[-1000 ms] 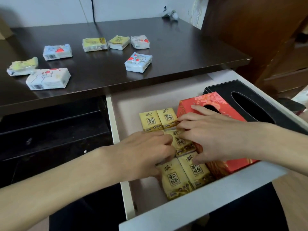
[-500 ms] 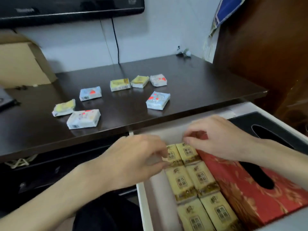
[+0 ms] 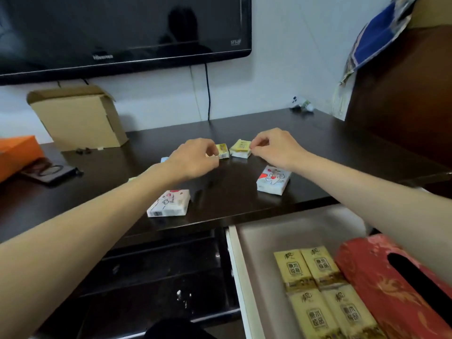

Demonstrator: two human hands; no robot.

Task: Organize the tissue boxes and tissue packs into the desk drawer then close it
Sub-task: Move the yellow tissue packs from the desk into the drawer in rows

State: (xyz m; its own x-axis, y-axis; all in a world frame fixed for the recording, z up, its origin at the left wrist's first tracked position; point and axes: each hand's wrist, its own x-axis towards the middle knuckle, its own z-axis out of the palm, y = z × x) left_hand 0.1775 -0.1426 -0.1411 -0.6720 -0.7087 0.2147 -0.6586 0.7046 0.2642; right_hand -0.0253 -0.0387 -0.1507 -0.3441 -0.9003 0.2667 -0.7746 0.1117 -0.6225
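On the dark desk [image 3: 232, 201], my left hand [image 3: 193, 159] pinches the near end of a yellow tissue pack [image 3: 223, 151]. My right hand [image 3: 277, 148] pinches the right edge of a second yellow tissue pack [image 3: 241, 148] beside it. Both packs still rest on the desk. A white pack with red print [image 3: 168, 203] and a blue-white pack [image 3: 274, 179] lie nearer the front edge. A blue pack [image 3: 164, 159] peeks out behind my left wrist. The open drawer [image 3: 259, 238] at the lower right holds several yellow-brown packs [image 3: 308, 267] and a red tissue box [image 3: 381, 287].
A wall-mounted television [image 3: 122, 28] hangs over the desk, with a cable [image 3: 208, 94] dropping behind it. An open cardboard box [image 3: 78, 118], an orange box [image 3: 17, 152] and a dark flat item [image 3: 49, 171] sit at the back left. A wooden cabinet [image 3: 403, 99] stands on the right.
Both hands have left the drawer and reached up onto the desk, closing on the two yellow packs. The view has tilted up, so less of the drawer shows.
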